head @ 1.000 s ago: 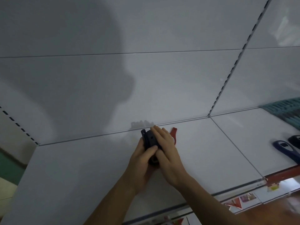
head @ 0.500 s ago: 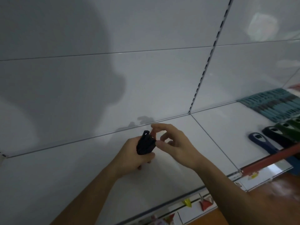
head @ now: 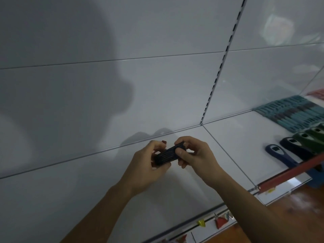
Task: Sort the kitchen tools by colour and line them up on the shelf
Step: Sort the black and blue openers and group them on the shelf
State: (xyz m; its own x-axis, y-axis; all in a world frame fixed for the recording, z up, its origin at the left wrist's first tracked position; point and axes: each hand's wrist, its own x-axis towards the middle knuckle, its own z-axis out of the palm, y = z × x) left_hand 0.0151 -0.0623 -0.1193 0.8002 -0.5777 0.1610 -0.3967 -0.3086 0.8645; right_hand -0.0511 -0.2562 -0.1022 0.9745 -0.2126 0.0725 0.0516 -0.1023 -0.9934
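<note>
Black tool [head: 169,154] now turned crosswise, right end higher, gripped both ends

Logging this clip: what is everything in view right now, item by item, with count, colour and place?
shelf: one, white, two bays
black ribbed tool: one, black, held up over the left bay
red piece: one, red, peeking out above the black tool's left end; unclear what it is
blue-handled tools: two, dark blue, lying near the front of the right bay
green-handled tools: several, green, right of the blue ones, cut off by the frame
teal slotted tools: a row, teal, count unclear, at the back of the right bay
price tags: a few, red and yellow, on the front rail
left hand: grips the tool's left end
right hand: pinches its right end
</note>
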